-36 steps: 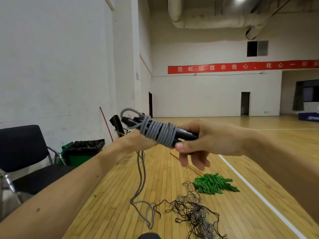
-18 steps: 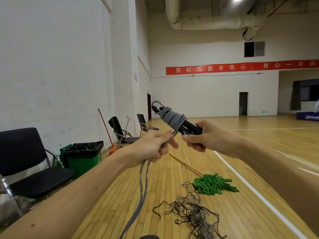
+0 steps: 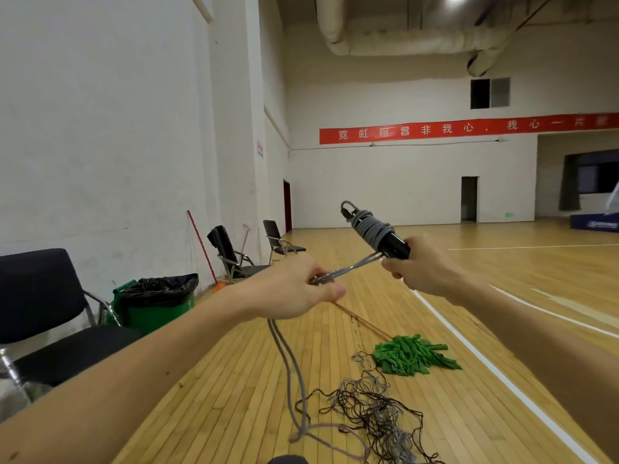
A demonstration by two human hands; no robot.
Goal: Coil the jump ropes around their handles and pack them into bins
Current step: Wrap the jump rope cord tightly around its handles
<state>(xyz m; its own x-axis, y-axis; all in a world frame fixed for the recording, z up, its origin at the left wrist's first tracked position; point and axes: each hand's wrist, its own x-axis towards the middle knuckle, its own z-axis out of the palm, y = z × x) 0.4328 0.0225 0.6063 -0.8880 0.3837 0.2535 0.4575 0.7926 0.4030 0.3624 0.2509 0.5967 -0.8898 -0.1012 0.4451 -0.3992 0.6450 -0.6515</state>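
Now one rope (image 3: 370,231) coiled on black handles (image 3: 397,247), raised mid-air, gripped by right hand (image 3: 427,267); two loose strands (image 3: 355,266) pinched in left hand (image 3: 291,291), trailing to wood floor (image 3: 234,380). One cord tangle (image 3: 375,413), one green mop (image 3: 412,354), one bin (image 3: 157,306), three chairs (image 3: 40,289) along the left. White walls (image 3: 100,128), red banner (image 3: 435,128).

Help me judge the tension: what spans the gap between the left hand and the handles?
Head view: a doubled stretch of grey rope, pulled straight, from left hand to handles.
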